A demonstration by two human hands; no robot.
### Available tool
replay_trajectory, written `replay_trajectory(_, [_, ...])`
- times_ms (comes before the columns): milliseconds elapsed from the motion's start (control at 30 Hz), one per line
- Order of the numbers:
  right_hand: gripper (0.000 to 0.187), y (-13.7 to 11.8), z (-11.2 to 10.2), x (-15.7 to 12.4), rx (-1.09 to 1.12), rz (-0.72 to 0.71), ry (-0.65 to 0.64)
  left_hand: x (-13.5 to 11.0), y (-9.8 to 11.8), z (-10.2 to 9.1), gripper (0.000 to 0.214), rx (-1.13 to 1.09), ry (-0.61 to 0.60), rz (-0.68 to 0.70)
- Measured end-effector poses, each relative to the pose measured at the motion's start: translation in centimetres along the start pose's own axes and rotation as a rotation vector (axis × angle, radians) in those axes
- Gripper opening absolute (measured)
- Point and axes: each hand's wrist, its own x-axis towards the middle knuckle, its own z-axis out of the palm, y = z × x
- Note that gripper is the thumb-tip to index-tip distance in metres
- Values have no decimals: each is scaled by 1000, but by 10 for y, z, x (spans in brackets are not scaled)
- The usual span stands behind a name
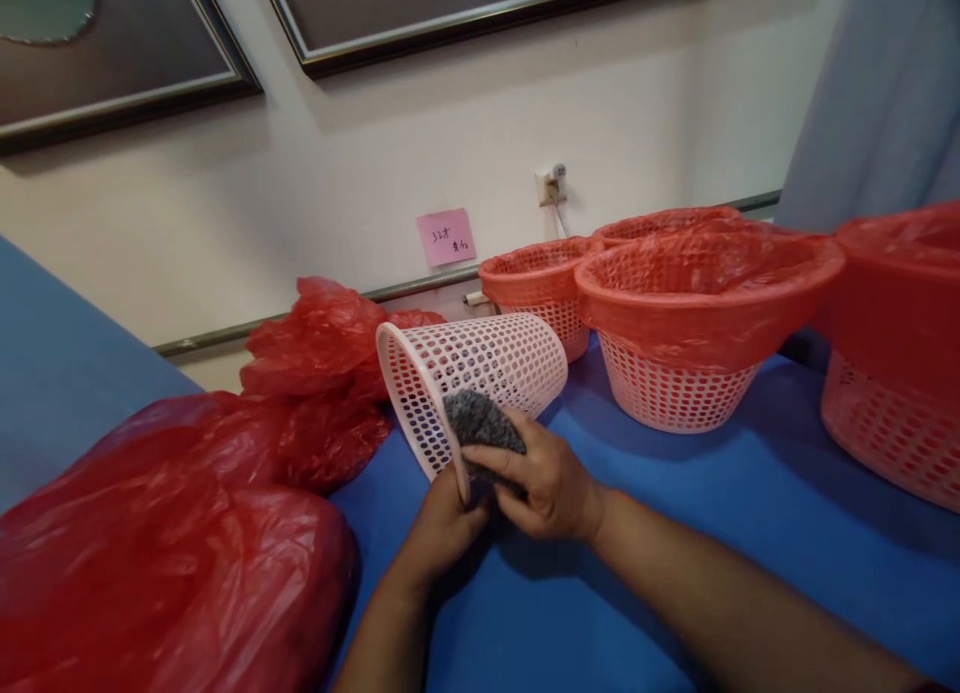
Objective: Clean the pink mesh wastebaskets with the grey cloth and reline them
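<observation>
Basket (487,358), pale pinkish plastic with holes all over, tipped on its side above a blue table (600,623), pretty much mid-view, mouth facing left and base off to the right. Can't really tell whether lying flat on the table or held a bit clear of it. Left hand (448,526) clamped on the lower near part of the rim, fingertips tucked out of sight. Right hand (551,483) wrapped around a fuzzy-looking dark grey cloth (484,425), held up against the outside of the basket right by that rim. Both hands super close together. Over to the left, a big heap of red plastic bags (202,563), all crumpled and shiny, running up to just beside the basket's mouth. On the other side, more holey baskets with red bags folded over the tops: a smaller lined basket (551,323) just behind the base, a large lined basket (679,388) nearer the front, another mostly hidden at the back, plus one cut off at the right edge. Up on the pale wall (450,133), a pink sticky note (448,255) with some handwriting, and a socket (551,190) with a cord hanging down.
</observation>
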Motion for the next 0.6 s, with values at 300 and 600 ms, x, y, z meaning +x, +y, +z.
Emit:
replay_trajectory(300, [54,57,-1,-6,-93,499,274,-5,-2,-4,41,-96,159,-43])
replay_trajectory(600, [52,69,-13,-3,-82,614,292,5,-1,-1,52,97,-131,-1])
